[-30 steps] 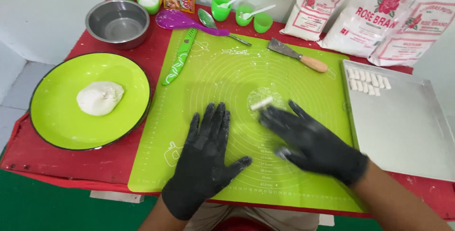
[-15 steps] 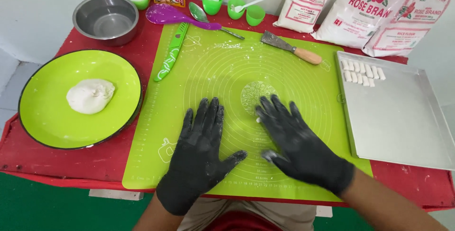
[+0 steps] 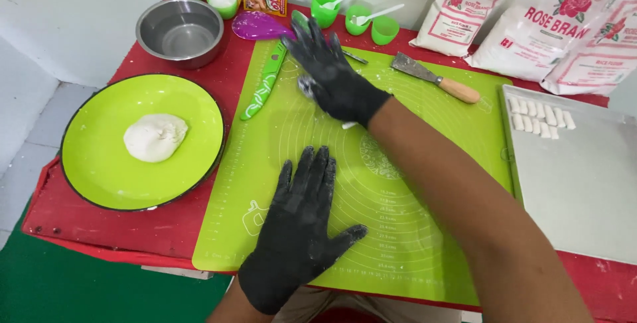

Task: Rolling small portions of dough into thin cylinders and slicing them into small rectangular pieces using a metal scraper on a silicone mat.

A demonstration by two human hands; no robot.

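A person in black gloves works at a red table [image 3: 126,230] covered by a lime-green silicone mat [image 3: 424,230]; the left hand [image 3: 302,230] lies flat on the mat near its front edge, fingers spread and palm down, dusted with white flour and holding nothing; the right hand [image 3: 332,77] reaches across to the far left part of the mat, fingers splayed and pressed down over a small piece of white dough [image 3: 348,125], of which only a sliver shows at the heel of the palm; whether the fingers grip it cannot be told; a larger lump of dough [image 3: 155,137] sits on a round green plate [image 3: 99,170] left of the mat; a green knife [image 3: 264,88] lies along the mat's left edge, just beside the right hand; a wooden-handled scraper [image 3: 434,79] rests on the mat's far side; cut dough pieces [image 3: 541,117] stand in rows on a metal tray [image 3: 577,190] at the right; a steel bowl [image 3: 179,31], a purple spoon [image 3: 260,26], small green cups [image 3: 358,21] and white flour bags [image 3: 551,18] line the back.
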